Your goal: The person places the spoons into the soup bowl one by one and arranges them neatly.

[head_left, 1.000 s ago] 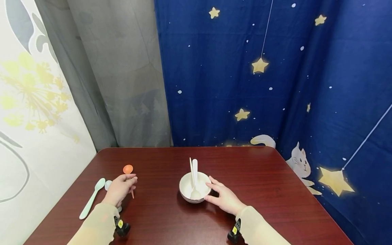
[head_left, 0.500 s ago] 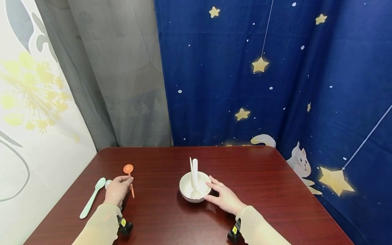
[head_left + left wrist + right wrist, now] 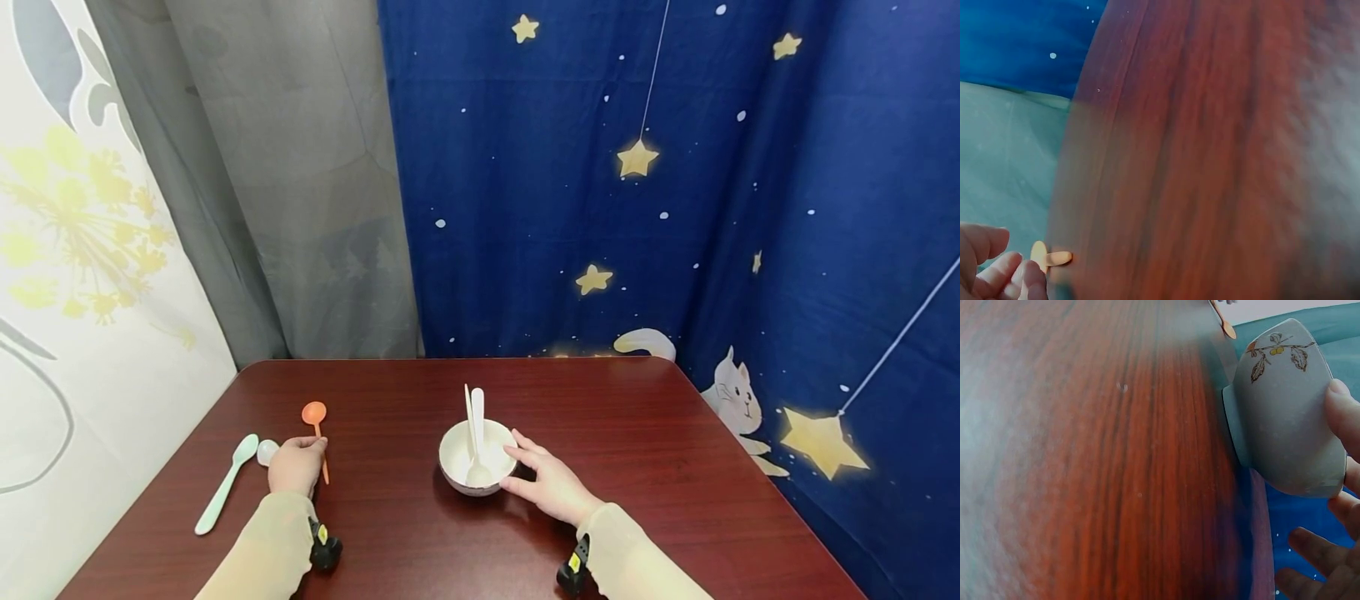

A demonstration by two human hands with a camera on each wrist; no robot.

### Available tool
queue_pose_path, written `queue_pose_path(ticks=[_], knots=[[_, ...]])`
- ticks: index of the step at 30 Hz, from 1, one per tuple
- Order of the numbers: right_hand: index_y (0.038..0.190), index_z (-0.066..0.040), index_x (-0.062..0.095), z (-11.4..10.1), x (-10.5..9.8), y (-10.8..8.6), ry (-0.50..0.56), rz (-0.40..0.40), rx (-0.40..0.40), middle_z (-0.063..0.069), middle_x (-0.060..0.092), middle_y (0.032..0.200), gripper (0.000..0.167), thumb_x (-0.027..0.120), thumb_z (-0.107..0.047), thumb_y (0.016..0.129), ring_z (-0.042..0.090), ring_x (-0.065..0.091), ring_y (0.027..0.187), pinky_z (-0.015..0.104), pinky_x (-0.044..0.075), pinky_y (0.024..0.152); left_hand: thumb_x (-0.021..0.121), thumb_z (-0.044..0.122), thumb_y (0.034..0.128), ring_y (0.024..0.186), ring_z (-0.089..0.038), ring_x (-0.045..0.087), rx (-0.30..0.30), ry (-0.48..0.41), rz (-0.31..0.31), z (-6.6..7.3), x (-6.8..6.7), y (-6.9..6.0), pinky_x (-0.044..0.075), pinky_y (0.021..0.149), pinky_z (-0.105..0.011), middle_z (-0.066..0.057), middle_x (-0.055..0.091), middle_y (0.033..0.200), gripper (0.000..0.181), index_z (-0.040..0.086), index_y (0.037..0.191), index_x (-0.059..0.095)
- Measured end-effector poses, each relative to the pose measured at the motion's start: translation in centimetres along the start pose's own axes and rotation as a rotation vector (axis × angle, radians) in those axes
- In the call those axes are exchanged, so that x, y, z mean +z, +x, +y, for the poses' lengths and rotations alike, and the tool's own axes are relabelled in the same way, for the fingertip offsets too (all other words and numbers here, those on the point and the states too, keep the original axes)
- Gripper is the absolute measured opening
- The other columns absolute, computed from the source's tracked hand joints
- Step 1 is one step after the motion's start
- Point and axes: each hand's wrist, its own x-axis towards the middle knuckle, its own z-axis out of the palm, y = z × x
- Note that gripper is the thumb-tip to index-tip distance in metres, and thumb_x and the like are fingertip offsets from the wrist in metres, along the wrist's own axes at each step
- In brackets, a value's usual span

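Observation:
In the head view my left hand [image 3: 296, 468] is at the handle of an orange spoon [image 3: 314, 412], its fingertips pinching it. The left wrist view shows these curled fingers [image 3: 1029, 278] beside the orange spoon [image 3: 1039, 254], part of the handle hidden. My right hand [image 3: 551, 487] holds the right side of a white bowl [image 3: 457, 475], thumb near the front and fingers at the rim. A white spoon [image 3: 477, 417] and a thin pale utensil [image 3: 469, 408] lean in the bowl. In the right wrist view the thumb [image 3: 1344, 415] touches the patterned bowl [image 3: 1291, 419].
A mint-green spoon [image 3: 225, 492] lies on the left of the dark red table [image 3: 405, 542]. Beside my left hand shows a white spoon head [image 3: 267, 452], its handle hidden. Grey and blue curtains [image 3: 525, 208] hang behind the table.
My left hand has lowered to the orange spoon's handle, and its wrist has swung right, uncovering more of the white spoon head. The right hand and bowl stay in place.

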Motion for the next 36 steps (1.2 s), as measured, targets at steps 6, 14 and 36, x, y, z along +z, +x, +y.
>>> queue_pose_path(ticks=[6,14,36], knots=[[0.136,-0.009,0.055,-0.1,-0.1,0.0,-0.002,-0.011,-0.007,0.009,0.034,0.153,0.064,0.065,-0.049,0.088,0.028,0.034,0.138,0.049,0.034,0.107,0.059,0.02,0.0926,0.091,-0.041,0.054,-0.013,0.067,0.027,-0.1,0.6,0.5,0.043,0.078,-0.049,-0.026,0.065,0.093,0.034,-0.01,0.109,0.063],[0.138,-0.011,0.054,-0.2,-0.2,-0.1,0.002,-0.029,0.008,0.008,0.033,0.154,0.066,0.064,-0.052,0.087,0.026,0.034,0.138,0.049,0.034,0.107,0.062,0.013,0.0902,0.075,-0.033,0.059,-0.016,0.169,-0.044,-0.3,0.5,0.8,0.044,0.059,-0.035,-0.021,0.066,0.084,0.033,-0.012,0.111,0.061],[0.136,-0.009,0.055,-0.1,-0.2,0.0,-0.004,-0.014,-0.017,0.01,0.034,0.153,0.064,0.065,-0.05,0.088,0.029,0.034,0.138,0.049,0.035,0.106,0.059,0.015,0.0896,0.099,-0.044,0.054,0.104,0.278,-0.171,-0.1,1.5,0.9,0.035,0.087,-0.056,-0.025,0.064,0.111,0.032,-0.001,0.116,0.066]])
